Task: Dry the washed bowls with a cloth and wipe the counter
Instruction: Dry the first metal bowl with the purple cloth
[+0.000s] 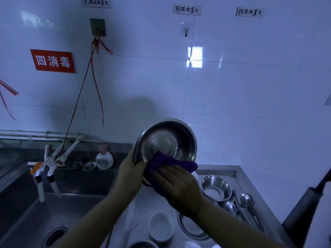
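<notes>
A large steel bowl (pixel 166 140) is held up above the counter, tilted with its inside facing me. My left hand (pixel 129 170) grips its lower left rim. My right hand (pixel 180 187) holds a purple cloth (pixel 168 164) folded over the bowl's lower rim, one part inside the bowl and one part outside. On the steel counter (pixel 231 170) below lie a small steel bowl (pixel 215 187), a white bowl (pixel 161 226), a flat steel dish (pixel 192 228) and steel ladles (pixel 247 200).
A deep steel sink (pixel 53 208) with a drain is at the left, with white taps (pixel 52 165) over it. A soap bottle (pixel 104 159) and small dishes stand on the sink's back ledge. White tiled wall behind. A dark cylinder (pixel 304 210) stands at the right edge.
</notes>
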Tool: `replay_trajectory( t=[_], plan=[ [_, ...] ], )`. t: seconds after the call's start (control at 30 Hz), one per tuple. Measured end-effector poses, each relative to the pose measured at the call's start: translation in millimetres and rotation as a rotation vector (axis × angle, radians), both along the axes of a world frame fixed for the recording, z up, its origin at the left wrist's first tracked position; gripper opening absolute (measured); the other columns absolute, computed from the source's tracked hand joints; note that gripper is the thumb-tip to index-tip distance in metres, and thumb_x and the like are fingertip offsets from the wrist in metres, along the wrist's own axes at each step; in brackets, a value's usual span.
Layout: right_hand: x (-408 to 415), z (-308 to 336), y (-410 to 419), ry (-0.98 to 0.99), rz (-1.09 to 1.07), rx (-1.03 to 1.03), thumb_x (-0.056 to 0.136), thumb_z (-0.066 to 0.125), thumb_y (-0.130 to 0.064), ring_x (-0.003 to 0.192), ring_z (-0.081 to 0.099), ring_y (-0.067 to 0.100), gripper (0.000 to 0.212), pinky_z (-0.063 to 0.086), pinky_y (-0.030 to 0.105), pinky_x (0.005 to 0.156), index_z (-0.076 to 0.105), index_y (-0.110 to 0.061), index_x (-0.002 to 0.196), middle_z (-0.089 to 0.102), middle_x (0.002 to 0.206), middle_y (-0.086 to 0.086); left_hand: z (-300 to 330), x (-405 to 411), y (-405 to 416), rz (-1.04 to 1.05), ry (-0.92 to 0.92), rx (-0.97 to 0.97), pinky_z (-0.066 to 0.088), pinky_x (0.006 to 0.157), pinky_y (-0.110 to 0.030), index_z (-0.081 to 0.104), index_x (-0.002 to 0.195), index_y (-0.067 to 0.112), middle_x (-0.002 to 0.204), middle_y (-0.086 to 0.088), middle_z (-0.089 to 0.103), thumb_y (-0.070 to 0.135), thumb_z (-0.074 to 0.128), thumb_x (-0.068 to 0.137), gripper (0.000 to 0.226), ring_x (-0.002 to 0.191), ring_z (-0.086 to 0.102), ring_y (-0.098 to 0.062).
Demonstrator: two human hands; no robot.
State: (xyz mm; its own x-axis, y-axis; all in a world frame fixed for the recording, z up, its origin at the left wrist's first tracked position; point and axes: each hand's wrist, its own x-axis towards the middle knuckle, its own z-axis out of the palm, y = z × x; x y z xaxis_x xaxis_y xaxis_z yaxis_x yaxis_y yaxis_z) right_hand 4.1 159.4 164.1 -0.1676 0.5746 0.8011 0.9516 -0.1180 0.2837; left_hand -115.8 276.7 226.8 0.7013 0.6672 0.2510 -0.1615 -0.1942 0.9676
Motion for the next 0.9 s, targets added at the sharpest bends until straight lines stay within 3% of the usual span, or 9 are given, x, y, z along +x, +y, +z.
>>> replay_trajectory(
  t=[0.1, 0.17, 0.27, 0.37, 0.43, 0.57, 0.67, 0.77, 0.9],
  plan=[
    [26, 9, -15, -0.182, 0.056, -0.072, 0.086, 0.064, -0.009, 0.082, 0.067, 0.024, 0.014, 0.053, 0.037, 0.082, 0.073, -0.013, 0.095, 0.072, 0.092, 0.007, 16, -8, 23, -0.096, 0.174, 0.172, 0.048, 0.053, -0.016, 0.066, 0.081, 0.046, 0.073, 0.011, 0.071, 0.001, 0.055, 0.074, 0.047, 0.064, 0.066, -0.004],
    [34, 14, -20, -0.225, 0.071, -0.073, 0.087, 0.061, -0.008, 0.079, 0.066, 0.024, 0.014, 0.053, 0.037, 0.082, 0.073, -0.013, 0.09, 0.071, 0.088, 0.007, 26, -9, 32, -0.141, 0.242, 0.145, 0.052, 0.052, -0.02, 0.065, 0.089, 0.046, 0.075, 0.005, 0.072, 0.008, 0.057, 0.075, 0.042, 0.066, 0.067, -0.009],
    [26, 15, -13, -0.151, 0.029, -0.003, 0.087, 0.062, -0.01, 0.076, 0.066, 0.023, 0.011, 0.054, 0.036, 0.075, 0.073, -0.012, 0.087, 0.071, 0.086, 0.007, 23, -4, 19, -0.057, 0.133, -0.07, 0.054, 0.059, -0.033, 0.061, 0.112, 0.032, 0.09, -0.008, 0.069, 0.014, 0.063, 0.077, 0.04, 0.079, 0.067, -0.026],
    [4, 15, 0, -0.014, -0.012, 0.073, 0.088, 0.066, -0.018, 0.074, 0.067, 0.02, 0.008, 0.054, 0.035, 0.068, 0.072, -0.012, 0.088, 0.072, 0.085, 0.006, 0, 0, -10, 0.015, -0.039, -0.134, 0.056, 0.068, -0.032, 0.051, 0.121, 0.022, 0.101, -0.005, 0.066, 0.006, 0.068, 0.078, 0.049, 0.089, 0.067, -0.021],
    [-9, 13, 6, 0.056, -0.036, 0.096, 0.092, 0.062, -0.024, 0.076, 0.067, 0.019, 0.015, 0.055, 0.033, 0.07, 0.072, -0.013, 0.091, 0.073, 0.087, 0.005, -14, 1, -20, 0.065, -0.071, -0.211, 0.055, 0.065, -0.028, 0.047, 0.124, 0.021, 0.101, -0.004, 0.065, 0.0, 0.061, 0.082, 0.049, 0.085, 0.067, -0.015],
    [-24, 8, 6, 0.198, -0.019, -0.01, 0.089, 0.062, -0.023, 0.091, 0.067, 0.02, 0.023, 0.054, 0.034, 0.08, 0.069, -0.012, 0.108, 0.072, 0.101, 0.006, -16, 0, -12, 0.035, -0.066, -0.178, 0.052, 0.053, -0.023, 0.054, 0.115, 0.02, 0.09, -0.007, 0.068, -0.006, 0.049, 0.084, 0.041, 0.07, 0.066, -0.015],
    [-20, 17, -3, 0.285, 0.021, -0.228, 0.078, 0.058, -0.018, 0.101, 0.063, 0.02, 0.042, 0.051, 0.033, 0.089, 0.062, -0.016, 0.119, 0.068, 0.113, 0.003, -8, -6, 0, -0.02, -0.061, -0.078, 0.05, 0.051, -0.02, 0.06, 0.103, 0.022, 0.078, 0.0, 0.071, -0.01, 0.048, 0.083, 0.039, 0.064, 0.065, -0.01],
    [0, 35, -15, 0.218, -0.036, -0.383, 0.064, 0.067, -0.014, 0.098, 0.065, 0.021, 0.05, 0.053, 0.032, 0.088, 0.065, -0.016, 0.114, 0.07, 0.108, 0.002, 2, -10, 14, -0.092, -0.039, -0.029, 0.052, 0.055, -0.02, 0.065, 0.1, 0.028, 0.085, -0.001, 0.072, -0.004, 0.057, 0.075, 0.041, 0.076, 0.069, -0.014],
    [10, 63, -14, 0.255, -0.237, -0.32, 0.05, 0.076, -0.013, 0.095, 0.067, 0.022, 0.06, 0.053, 0.028, 0.082, 0.069, -0.014, 0.11, 0.07, 0.108, 0.004, 7, -8, 19, -0.155, 0.078, -0.078, 0.048, 0.041, -0.028, 0.061, 0.099, 0.021, 0.069, -0.004, 0.07, 0.009, 0.056, 0.058, 0.043, 0.058, 0.067, -0.022]
  ],
)
